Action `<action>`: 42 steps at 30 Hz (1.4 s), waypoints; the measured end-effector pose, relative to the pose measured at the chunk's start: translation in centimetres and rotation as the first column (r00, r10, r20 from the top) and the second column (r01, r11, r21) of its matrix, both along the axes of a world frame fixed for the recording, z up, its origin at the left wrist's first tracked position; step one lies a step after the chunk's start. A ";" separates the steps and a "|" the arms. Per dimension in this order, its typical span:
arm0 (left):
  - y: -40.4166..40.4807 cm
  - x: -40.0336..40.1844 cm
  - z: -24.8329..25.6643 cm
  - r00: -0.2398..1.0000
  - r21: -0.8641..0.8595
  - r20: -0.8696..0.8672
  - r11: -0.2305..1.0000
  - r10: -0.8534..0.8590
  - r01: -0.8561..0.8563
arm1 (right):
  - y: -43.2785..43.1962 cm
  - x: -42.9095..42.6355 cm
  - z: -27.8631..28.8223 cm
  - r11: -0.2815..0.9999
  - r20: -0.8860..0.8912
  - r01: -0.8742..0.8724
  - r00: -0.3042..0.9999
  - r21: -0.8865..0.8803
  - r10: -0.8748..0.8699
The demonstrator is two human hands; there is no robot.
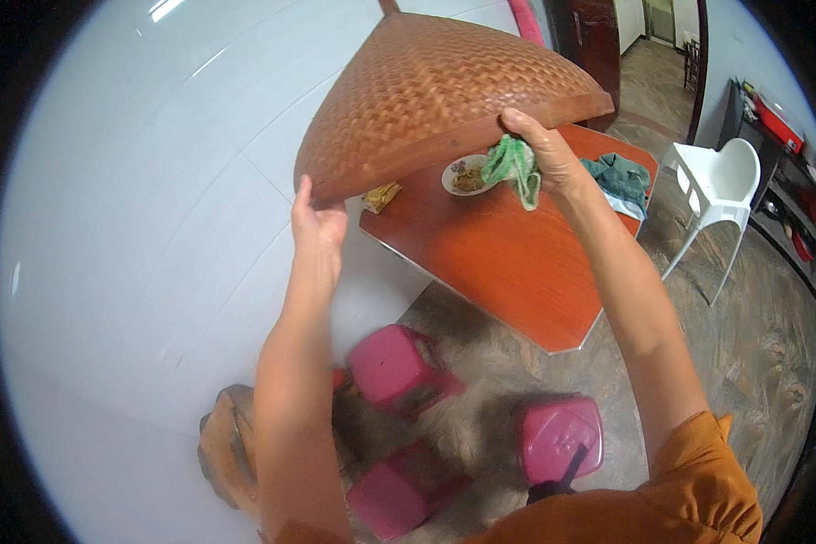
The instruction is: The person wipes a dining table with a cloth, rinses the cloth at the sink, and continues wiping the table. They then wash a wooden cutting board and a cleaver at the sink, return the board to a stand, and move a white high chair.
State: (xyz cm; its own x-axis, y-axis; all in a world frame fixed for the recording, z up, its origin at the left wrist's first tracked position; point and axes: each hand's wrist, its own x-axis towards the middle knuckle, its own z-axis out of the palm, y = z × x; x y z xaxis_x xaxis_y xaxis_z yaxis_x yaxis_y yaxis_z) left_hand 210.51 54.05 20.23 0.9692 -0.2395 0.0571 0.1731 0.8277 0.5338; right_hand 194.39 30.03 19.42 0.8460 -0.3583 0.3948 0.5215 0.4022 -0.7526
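Both my hands hold a large woven bamboo cover (442, 75), raised and tilted above the table, with its peak away from me. My left hand (318, 221) grips the left end of the smooth brown rim, thumb on the outside. On the right side of that rim, the thumb of my right hand (551, 156) presses near the middle. A green and white cloth (513, 166) hangs from my right hand too. Just behind the cloth, a patterned bowl (459, 178) with food in it stands on the reddish-brown table (489, 251). The cover's inside is hidden.
A yellow packet (381, 198) lies at the table's left edge, and dark green fabric (617, 178) at its right. Pink plastic stools (389, 360) stand on the floor. A white high chair (717, 177) and a dark shelf (789, 177) are at right. White tiled wall (143, 238) runs along my left.
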 end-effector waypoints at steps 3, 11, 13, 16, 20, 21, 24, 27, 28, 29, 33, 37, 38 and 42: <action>-4.9 2.3 -2.1 1.000 -0.002 -0.021 1.000 0.007 -0.007 | -4.8 2.6 -2.8 1.000 -0.033 -0.011 0.999 0.006 0.011; -10.3 5.5 -10.0 0.996 0.082 -0.063 0.994 -0.063 0.068 | -11.0 4.3 -12.4 0.967 -0.267 0.087 0.952 -0.239 -0.152; -9.5 5.8 -13.0 0.991 0.113 -0.058 0.985 -0.125 0.130 | -9.9 2.8 -14.4 0.989 -0.389 0.011 0.919 -0.145 -0.068; -8.7 5.4 -16.4 0.946 0.178 -0.104 0.930 -0.307 0.322 | -9.6 1.4 -18.0 1.000 -0.535 0.026 0.844 0.016 -0.013; -5.5 4.7 -21.9 0.923 0.384 -0.160 0.839 -0.349 0.384 | -7.5 0.9 -21.8 0.962 -0.711 0.033 0.681 0.271 0.177; -5.1 2.7 -22.7 0.925 0.423 -0.241 0.826 -0.293 0.372 | -7.7 0.9 -23.5 0.948 -0.737 0.131 0.663 0.289 0.133; -1.1 -3.1 -25.0 0.842 0.333 -0.172 0.774 -0.512 0.539 | -9.7 0.2 -26.6 0.959 -0.668 -0.037 0.710 0.280 0.222; 5.4 -8.9 -22.9 0.749 0.501 -0.358 0.562 -0.557 0.658 | -13.5 -2.0 -28.0 0.975 -0.654 0.018 0.744 0.220 0.133; 10.5 -10.4 -23.7 0.782 0.534 -0.377 0.573 -0.497 0.622 | -14.7 -2.0 -29.5 0.965 -0.690 0.006 0.701 0.260 0.181; 15.9 -11.8 -25.3 0.805 0.564 -0.391 0.575 -0.446 0.593 | -16.0 -1.5 -30.7 0.956 -0.723 0.009 0.656 0.294 0.216; 36.2 -19.0 -31.0 0.764 0.557 -0.606 0.804 0.221 0.209 | -13.0 0.1 -32.4 0.953 -0.831 0.270 0.556 0.140 -0.036; 53.0 -25.9 -36.2 0.490 0.526 -0.647 0.807 0.584 -0.267 | -6.8 0.6 -31.5 0.997 -0.831 0.072 0.555 -0.004 -0.043; 54.5 -25.8 -36.4 0.473 0.555 -0.626 0.780 0.620 -0.288 | -4.6 0.6 -31.8 0.996 -0.822 0.056 0.561 -0.074 -0.093; 60.3 -23.0 -38.7 0.384 0.451 -0.610 0.702 0.693 -0.551 | 9.7 3.6 -28.5 0.891 -0.969 -0.453 0.232 -0.030 0.085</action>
